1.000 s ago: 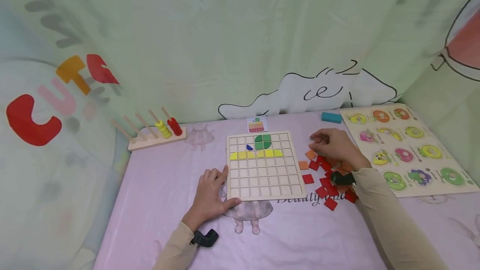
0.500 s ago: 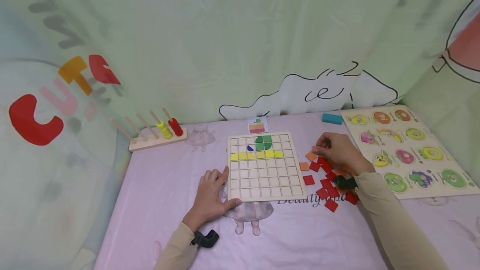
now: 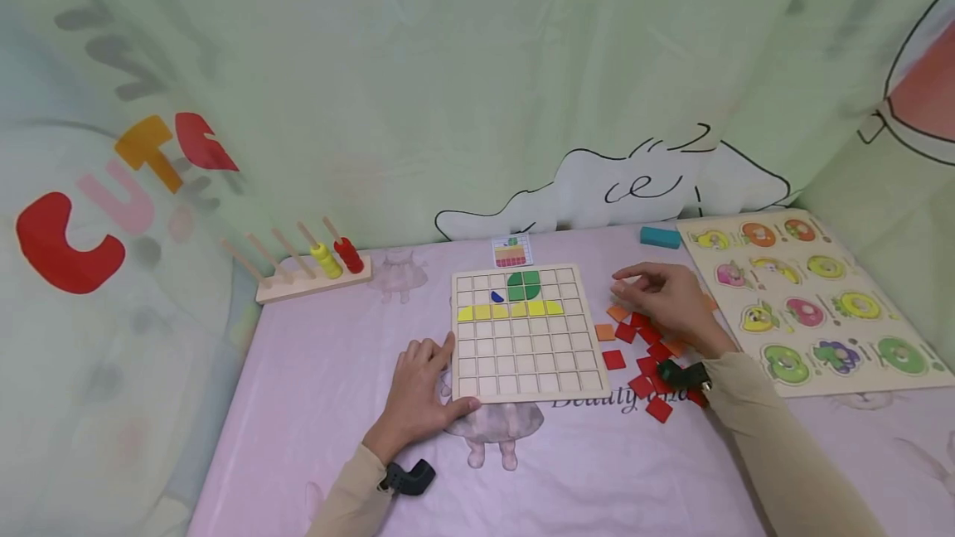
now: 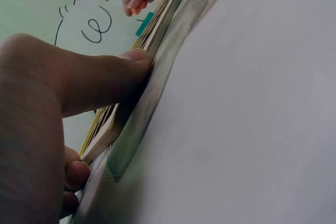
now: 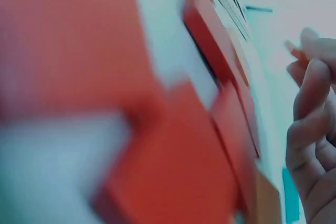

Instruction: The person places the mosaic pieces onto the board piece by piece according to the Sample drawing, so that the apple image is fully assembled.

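A wooden grid board lies flat, bearing yellow pieces, green pieces and a small blue piece. At its near left corner my left hand holds the board, thumb on the front edge and index finger against the left side. In the left wrist view the thumb presses that edge. My right hand is raised above the loose tiles to the right of the board. Between its fingertips it pinches an orange tile, mostly covered by the fingers. Red tiles and orange tiles lie beneath it.
A small pattern card lies behind the board. At the back left stands a peg counting stand with yellow and red beads. A teal block sits at the back right, beside a fruit puzzle board. A green printed curtain hangs behind.
My right hand has lifted slightly from the tile pile, now with an orange tile between its fingertips. The left hand and the board have stayed in place.
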Available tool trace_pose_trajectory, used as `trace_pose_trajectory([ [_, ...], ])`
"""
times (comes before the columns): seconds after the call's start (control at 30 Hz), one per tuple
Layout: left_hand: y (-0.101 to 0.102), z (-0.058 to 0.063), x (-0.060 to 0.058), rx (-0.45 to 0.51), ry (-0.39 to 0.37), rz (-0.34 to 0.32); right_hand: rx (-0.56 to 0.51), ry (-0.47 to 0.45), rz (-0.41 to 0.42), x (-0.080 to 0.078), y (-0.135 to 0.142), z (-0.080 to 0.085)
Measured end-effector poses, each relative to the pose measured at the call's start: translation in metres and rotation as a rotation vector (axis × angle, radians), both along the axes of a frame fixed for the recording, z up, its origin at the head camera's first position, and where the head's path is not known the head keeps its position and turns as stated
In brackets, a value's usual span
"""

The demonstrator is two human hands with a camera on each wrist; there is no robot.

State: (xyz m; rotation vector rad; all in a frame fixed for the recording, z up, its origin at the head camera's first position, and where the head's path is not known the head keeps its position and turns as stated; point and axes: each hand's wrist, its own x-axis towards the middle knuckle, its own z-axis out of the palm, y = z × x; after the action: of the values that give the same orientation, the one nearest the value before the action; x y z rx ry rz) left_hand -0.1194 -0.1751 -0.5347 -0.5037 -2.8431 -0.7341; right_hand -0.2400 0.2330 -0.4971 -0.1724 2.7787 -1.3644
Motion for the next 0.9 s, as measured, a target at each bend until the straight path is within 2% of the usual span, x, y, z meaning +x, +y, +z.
trace_pose_trajectory([
  [0.1, 0.0, 0.001, 0.0, 0.007, 0.005, -0.001, -0.088, -0.008, 0.011, 0.003, -0.008, -0.004],
  [0.23, 0.0, 0.001, 0.0, 0.009, 0.005, -0.001, -0.106, -0.046, 0.073, 0.008, -0.022, -0.006],
  [0.47, 0.0, 0.0, 0.0, 0.0, 0.008, 0.002, -0.02, -0.031, 0.177, 0.018, -0.049, -0.003],
  [0.63, -0.001, -0.002, 0.0, -0.006, 0.014, 0.003, 0.04, 0.004, 0.234, 0.019, -0.062, -0.004],
  [0.9, -0.001, -0.003, -0.001, -0.009, 0.022, 0.0, 0.116, 0.029, 0.254, 0.015, -0.071, -0.001],
])
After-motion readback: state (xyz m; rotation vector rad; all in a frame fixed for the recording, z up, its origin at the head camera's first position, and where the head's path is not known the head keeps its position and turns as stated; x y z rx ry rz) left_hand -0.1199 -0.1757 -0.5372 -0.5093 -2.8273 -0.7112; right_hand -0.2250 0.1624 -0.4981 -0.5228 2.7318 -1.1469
